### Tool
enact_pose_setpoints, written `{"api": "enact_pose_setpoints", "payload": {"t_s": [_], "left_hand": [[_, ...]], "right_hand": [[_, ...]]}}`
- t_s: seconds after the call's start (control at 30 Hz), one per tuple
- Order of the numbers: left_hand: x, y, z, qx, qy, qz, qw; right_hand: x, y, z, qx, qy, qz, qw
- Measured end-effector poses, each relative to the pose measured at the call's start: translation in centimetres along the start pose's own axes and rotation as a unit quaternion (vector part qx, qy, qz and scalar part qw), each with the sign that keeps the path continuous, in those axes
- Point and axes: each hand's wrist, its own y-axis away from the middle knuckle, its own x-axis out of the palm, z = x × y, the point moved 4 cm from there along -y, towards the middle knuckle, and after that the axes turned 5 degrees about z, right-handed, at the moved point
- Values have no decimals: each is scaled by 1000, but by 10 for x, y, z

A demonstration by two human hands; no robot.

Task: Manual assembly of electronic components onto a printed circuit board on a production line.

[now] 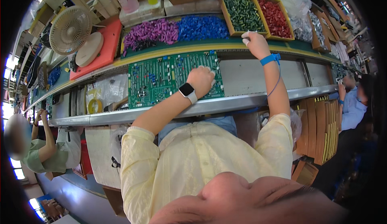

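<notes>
A green circuit board (pixel 151 91) set with rows of small parts lies in the rail frame in front of me. My left hand (pixel 200 81), with a watch at the wrist, rests over the board's right part; its fingers are curled down, and what they hold, if anything, is hidden. Further right, my right hand (pixel 256 45) is closed at the front edge of a yellow-edged box of green components (pixel 242 12). White coverings show on its fingertips, a blue strap with a cord circles the wrist, and I cannot make out anything in the fingers.
Behind the board lie heaps of purple components (pixel 155 32) and blue components (pixel 201 27), with a box of red components (pixel 274 17) further right. A metal rail (pixel 242 100) runs along the near side. A fan (pixel 70 29) stands left. Other people work at both sides.
</notes>
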Motion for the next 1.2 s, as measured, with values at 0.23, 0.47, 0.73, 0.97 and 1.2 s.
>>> {"api": "enact_pose_setpoints", "payload": {"t_s": [0.23,0.47,0.73,0.97,1.2], "left_hand": [[-1,5,-11,-17,-18,21,999],[-58,41,19,-26,100,-153,983],[-111,142,136,-208,176,-131,953],[-96,173,150,-274,222,-33,935],[-91,173,152,-257,221,-37,940]], "right_hand": [[3,-56,-55,61,74,-7,995],[31,-96,-55,23,121,2,992],[16,-97,-44,71,125,-118,983],[83,-24,190,-294,-124,76,945],[150,20,270,-325,-155,277,891]]}}
